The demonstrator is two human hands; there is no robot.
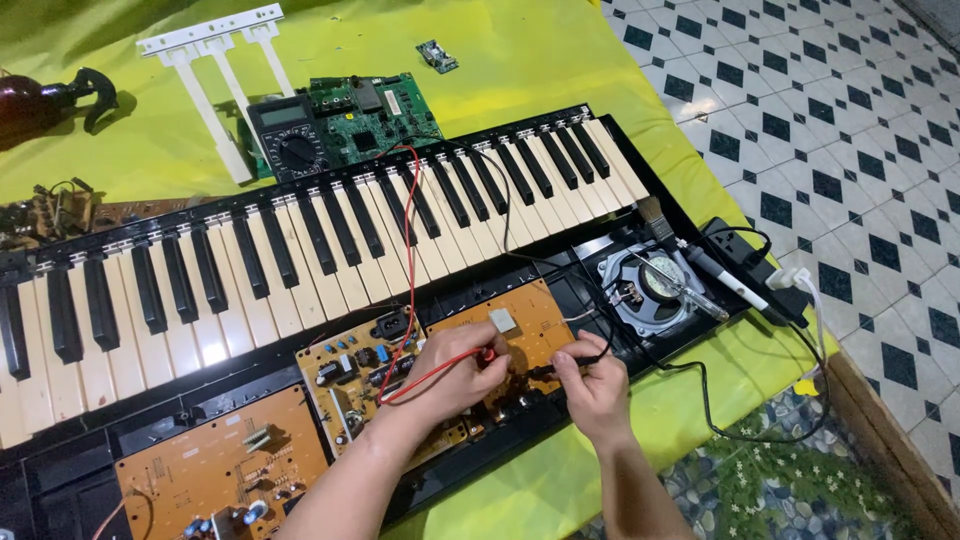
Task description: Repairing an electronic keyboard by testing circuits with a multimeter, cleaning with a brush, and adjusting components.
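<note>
One opened electronic keyboard [300,250] lies across a yellow-green cloth [520,60], its black case [60,470] acting as a tray for three tan circuit boards in a row: a large one [215,465] at the near left, a smaller one [355,365] crowded with capacitors in the middle, and a third [520,325] under the hands. The same case holds one round speaker [650,285] at its right end. Two test probes are in use. The left hand [450,370] is closed around the red probe [487,357], whose tip sits against the third board; its red lead [410,250] runs up over the keys. The right hand [592,385] pinches the black probe [548,370] between thumb and fingers, just beside the red one, the two hands nearly touching above the board's near edge. One black lead [700,390] loops off to the right. Both leads trace back toward one multimeter [290,140] with a rotary dial, lying beyond the keys beside one green circuit board [370,115]. One small green board [437,56] lies farther off. One white strip of detached keys [215,60] rests near the top, one paintbrush [655,215] and one soldering iron [725,280] lie by the speaker, and one black power strip [745,255] sits at the cloth's right edge.
</note>
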